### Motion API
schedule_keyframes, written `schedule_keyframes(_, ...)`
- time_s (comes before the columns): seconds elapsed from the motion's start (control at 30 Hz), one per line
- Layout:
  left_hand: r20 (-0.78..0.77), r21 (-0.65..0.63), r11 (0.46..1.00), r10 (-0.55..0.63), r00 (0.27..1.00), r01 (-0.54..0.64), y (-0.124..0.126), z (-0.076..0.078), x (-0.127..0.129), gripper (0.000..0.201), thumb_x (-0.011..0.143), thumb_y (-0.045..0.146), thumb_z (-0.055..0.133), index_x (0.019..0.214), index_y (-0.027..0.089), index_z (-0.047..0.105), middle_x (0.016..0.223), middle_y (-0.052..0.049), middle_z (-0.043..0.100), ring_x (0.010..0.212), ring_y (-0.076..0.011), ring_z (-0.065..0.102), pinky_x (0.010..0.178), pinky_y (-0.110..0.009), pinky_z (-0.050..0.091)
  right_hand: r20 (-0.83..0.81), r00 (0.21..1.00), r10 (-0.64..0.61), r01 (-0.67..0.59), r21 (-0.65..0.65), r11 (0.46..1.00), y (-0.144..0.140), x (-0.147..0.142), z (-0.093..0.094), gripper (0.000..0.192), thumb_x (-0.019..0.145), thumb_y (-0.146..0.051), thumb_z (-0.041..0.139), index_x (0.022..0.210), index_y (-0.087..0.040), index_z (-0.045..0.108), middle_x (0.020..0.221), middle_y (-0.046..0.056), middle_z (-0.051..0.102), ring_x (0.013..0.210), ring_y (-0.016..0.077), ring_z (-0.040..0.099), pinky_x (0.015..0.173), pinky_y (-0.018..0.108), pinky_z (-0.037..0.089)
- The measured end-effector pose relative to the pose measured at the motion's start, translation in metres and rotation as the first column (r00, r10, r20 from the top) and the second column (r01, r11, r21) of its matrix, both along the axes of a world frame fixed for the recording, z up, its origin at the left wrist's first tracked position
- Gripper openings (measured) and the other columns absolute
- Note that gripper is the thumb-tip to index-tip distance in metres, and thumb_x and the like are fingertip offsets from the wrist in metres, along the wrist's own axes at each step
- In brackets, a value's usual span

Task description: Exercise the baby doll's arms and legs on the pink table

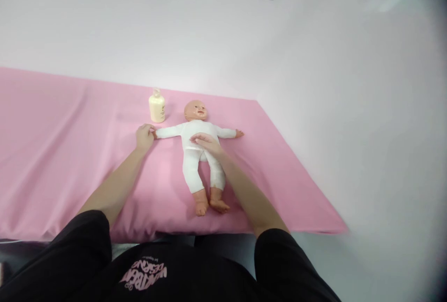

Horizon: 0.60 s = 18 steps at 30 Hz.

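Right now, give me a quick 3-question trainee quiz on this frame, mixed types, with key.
1. True or false: the baby doll lies face up on the pink sheet.
2. Which hand rests on the doll's belly?
A. left hand
B. right hand
C. neither
3. Fill in: the cream pump bottle stands upright beside the doll's ____.

Key
1. True
2. B; the left hand is at the doll's wrist
3. Head
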<state>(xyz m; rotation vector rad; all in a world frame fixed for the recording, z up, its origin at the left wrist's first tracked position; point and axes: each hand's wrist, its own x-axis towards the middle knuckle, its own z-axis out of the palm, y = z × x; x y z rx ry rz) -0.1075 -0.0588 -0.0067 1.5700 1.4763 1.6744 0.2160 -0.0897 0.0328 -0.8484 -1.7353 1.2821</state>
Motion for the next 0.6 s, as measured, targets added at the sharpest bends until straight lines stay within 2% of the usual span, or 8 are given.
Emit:
schedule_keyframes(0.13,-0.148,0.000,0.987,-0.160,0.976,0.162,-0.015,0.009,0.020,0.025,0.064,0.003,0.057,0.069,0.024,0.071,0.082,-0.005,0.070,0.088,-0.0274,0.063,0.096,-0.042,0.045,0.032,0.989,-0.147,0.146,0.031,0.989,-0.019,0.024,-0.007,0.038,0.084,-0.060,0.075,0.097,-0.025,0.076,0.106,0.015,0.075,0.105,0.0281,0.072,0.101,0.045,0.059)
schedule_keyframes(0.2,-0.150,-0.006,0.973,-0.229,0.962,0.231,-0.026,0.012,0.033,0.024,0.065,0.005,0.058,0.068,0.024,0.071,0.082,-0.005,0.071,0.088,-0.0272,0.063,0.095,-0.041,0.046,0.051,0.975,-0.218,0.213,0.091,0.973,-0.027,0.028,-0.011,0.035,0.086,-0.059,0.072,0.096,-0.026,0.075,0.103,0.014,0.075,0.103,0.0292,0.072,0.100,0.048,0.059)
schedule_keyframes(0.27,-0.106,-0.024,0.956,-0.293,0.950,0.292,-0.038,0.012,0.048,0.020,0.067,0.008,0.059,0.069,0.024,0.072,0.083,-0.005,0.072,0.088,-0.0263,0.064,0.094,-0.041,0.047,0.089,0.967,-0.241,0.221,0.190,0.957,-0.035,0.026,-0.014,0.032,0.089,-0.057,0.068,0.096,-0.026,0.074,0.104,0.013,0.075,0.103,0.0291,0.071,0.101,0.049,0.059)
schedule_keyframes(0.33,-0.007,-0.082,0.942,-0.328,0.945,0.326,-0.050,0.011,0.065,0.016,0.072,0.012,0.061,0.076,0.023,0.073,0.088,-0.005,0.073,0.092,-0.0257,0.064,0.097,-0.042,0.047,0.124,0.965,-0.233,0.193,0.271,0.943,-0.041,0.023,-0.014,0.029,0.090,-0.053,0.067,0.096,-0.025,0.075,0.106,0.013,0.074,0.105,0.0293,0.070,0.102,0.050,0.057)
schedule_keyframes(0.43,0.340,-0.263,0.900,-0.250,0.907,0.347,-0.068,0.007,0.092,0.013,0.074,0.019,0.071,0.086,0.021,0.068,0.095,-0.005,0.072,0.098,-0.0246,0.066,0.106,-0.046,0.046,0.143,0.961,-0.235,0.177,0.332,0.926,-0.046,0.019,-0.012,0.025,0.093,-0.046,0.064,0.097,-0.025,0.075,0.108,0.015,0.074,0.108,0.0298,0.069,0.103,0.048,0.055)
schedule_keyframes(0.5,0.424,-0.304,0.866,-0.250,0.870,0.397,-0.084,0.007,0.107,0.020,0.076,0.026,0.074,0.091,0.020,0.064,0.093,-0.006,0.072,0.094,-0.0246,0.069,0.098,-0.047,0.052,0.154,0.958,-0.241,0.172,0.360,0.917,-0.047,0.018,-0.011,0.023,0.096,-0.041,0.059,0.098,-0.024,0.076,0.109,0.015,0.074,0.108,0.0286,0.070,0.102,0.046,0.055)
schedule_keyframes(0.57,0.645,-0.318,0.770,-0.251,0.721,0.553,-0.104,0.013,0.119,0.027,0.079,0.031,0.074,0.102,0.021,0.064,0.102,-0.009,0.074,0.095,-0.0260,0.071,0.091,-0.046,0.056,0.166,0.956,-0.241,0.164,0.378,0.911,-0.047,0.018,-0.010,0.024,0.098,-0.035,0.055,0.100,-0.022,0.075,0.110,0.014,0.074,0.108,0.0264,0.070,0.101,0.044,0.055)
schedule_keyframes(0.6,0.703,-0.327,0.713,-0.255,0.664,0.620,-0.115,0.017,0.124,0.028,0.080,0.033,0.073,0.104,0.020,0.066,0.102,-0.010,0.075,0.093,-0.0271,0.072,0.086,-0.045,0.058,0.175,0.955,-0.239,0.156,0.389,0.908,-0.047,0.018,-0.010,0.024,0.098,-0.032,0.054,0.101,-0.022,0.075,0.110,0.013,0.074,0.108,0.0254,0.070,0.102,0.044,0.055)
